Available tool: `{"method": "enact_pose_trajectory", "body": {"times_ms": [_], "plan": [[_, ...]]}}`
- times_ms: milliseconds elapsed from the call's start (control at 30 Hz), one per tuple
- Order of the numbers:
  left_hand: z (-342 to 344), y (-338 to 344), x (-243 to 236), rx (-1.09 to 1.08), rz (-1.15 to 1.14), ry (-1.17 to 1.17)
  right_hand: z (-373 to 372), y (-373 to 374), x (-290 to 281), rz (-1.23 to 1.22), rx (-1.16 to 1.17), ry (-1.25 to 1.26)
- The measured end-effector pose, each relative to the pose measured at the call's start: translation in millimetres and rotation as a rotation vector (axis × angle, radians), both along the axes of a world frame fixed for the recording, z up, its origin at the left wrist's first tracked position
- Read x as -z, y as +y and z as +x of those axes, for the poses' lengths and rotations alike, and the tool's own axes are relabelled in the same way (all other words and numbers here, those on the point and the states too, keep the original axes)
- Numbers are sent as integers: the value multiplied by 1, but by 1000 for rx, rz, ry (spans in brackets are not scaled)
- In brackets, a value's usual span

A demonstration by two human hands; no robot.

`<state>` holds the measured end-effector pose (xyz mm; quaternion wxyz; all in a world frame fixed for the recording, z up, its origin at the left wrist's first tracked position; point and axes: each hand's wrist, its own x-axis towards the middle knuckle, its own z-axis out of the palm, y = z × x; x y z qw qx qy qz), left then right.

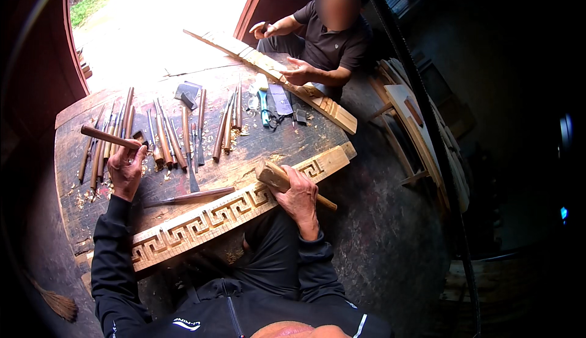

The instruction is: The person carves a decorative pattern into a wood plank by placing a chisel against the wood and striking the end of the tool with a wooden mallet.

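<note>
My left hand point(126, 170) is closed on a brown wooden-handled chisel point(108, 136), raised over the left side of the workbench; its blade end is hidden by the fingers. In my right hand point(297, 199) is a wooden mallet point(273, 176), its block head tilted up and its handle poking out to the right below the fingers. Mallet and hand are over the right part of a long pale wooden board point(210, 231) carved with a fret pattern, which lies slantwise along the bench's near edge. Just behind the board lies another chisel point(195, 196).
Several chisels point(165, 136) lie in groups across the shaving-strewn workbench point(244, 152). Further back are a dark flat block point(188, 92) and a turquoise-handled tool point(264, 107). A co-worker point(336, 45) sits across with a long notched beam point(268, 66). Boards are stacked at right point(421, 124).
</note>
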<state>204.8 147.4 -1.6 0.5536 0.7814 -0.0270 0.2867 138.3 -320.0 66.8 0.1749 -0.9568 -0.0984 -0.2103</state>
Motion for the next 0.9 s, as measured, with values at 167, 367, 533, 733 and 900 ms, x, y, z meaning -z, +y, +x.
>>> {"method": "enact_pose_trajectory", "body": {"times_ms": [167, 367, 533, 733, 900], "plan": [[0, 2, 1, 14, -14, 12, 0, 0, -1, 18, -15, 3], [-1, 1, 0, 10, -26, 22, -1, 3, -4, 24, 1, 11], [1, 3, 4, 9, -35, 14, -1, 4, -5, 23, 5, 14], [1, 2, 4, 11, -33, 22, -1, 4, -6, 21, 8, 24], [-1, -1, -2, 16, -38, 35, -2, 3, -5, 13, 12, 20]]}}
